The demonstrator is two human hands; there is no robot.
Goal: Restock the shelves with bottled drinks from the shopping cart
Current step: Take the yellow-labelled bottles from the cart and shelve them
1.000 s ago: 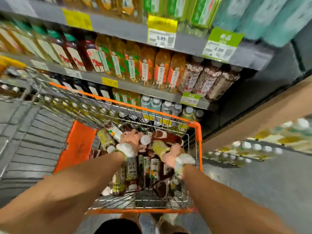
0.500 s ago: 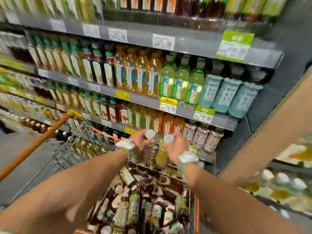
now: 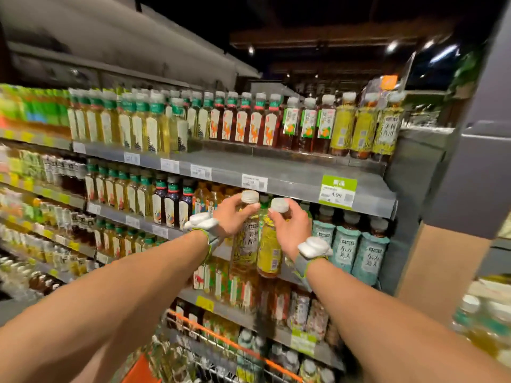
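Note:
My left hand (image 3: 231, 217) grips the neck of a yellow-labelled tea bottle (image 3: 245, 244) with a white cap. My right hand (image 3: 290, 228) grips the neck of a second yellow-labelled bottle (image 3: 269, 252) beside it. Both bottles hang upright in front of the shelving, at the height of the second shelf. The top shelf (image 3: 276, 170) has a bare front strip, and matching yellow-labelled bottles (image 3: 362, 131) stand at its right end. The orange-rimmed shopping cart (image 3: 221, 344) sits below, with more bottles inside.
Rows of tea bottles fill the shelves to the left and below. Teal-labelled bottles (image 3: 356, 250) stand just right of my hands. A green price tag (image 3: 338, 190) hangs on the top shelf edge. A grey upright panel (image 3: 456, 175) closes the shelving at the right.
Both hands have lifted the two bottles out of the cart and up in front of the shelves. My view has tilted upward from the cart to the upper shelves.

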